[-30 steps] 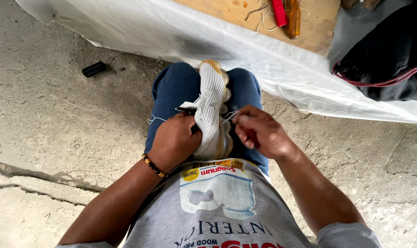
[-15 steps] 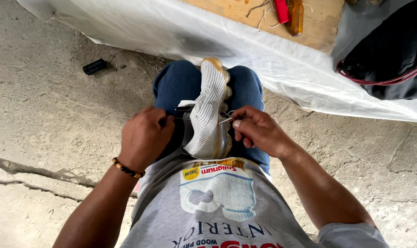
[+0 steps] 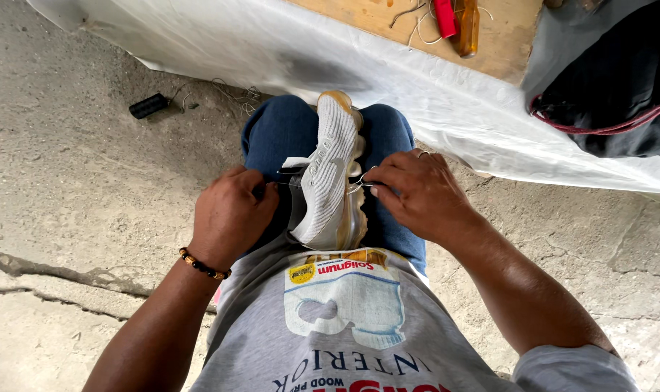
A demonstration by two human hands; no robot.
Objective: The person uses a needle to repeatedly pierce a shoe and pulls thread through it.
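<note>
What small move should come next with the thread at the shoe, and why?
Probably pull both ends outward to snug the stitch: the left hand and right hand each pinch thread running across the white shoe clamped between the knees.

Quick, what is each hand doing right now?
Left hand: closed, pulling a thin thread beside the white shoe.
Right hand: closed, pinching something small at the shoe's sole.
</note>
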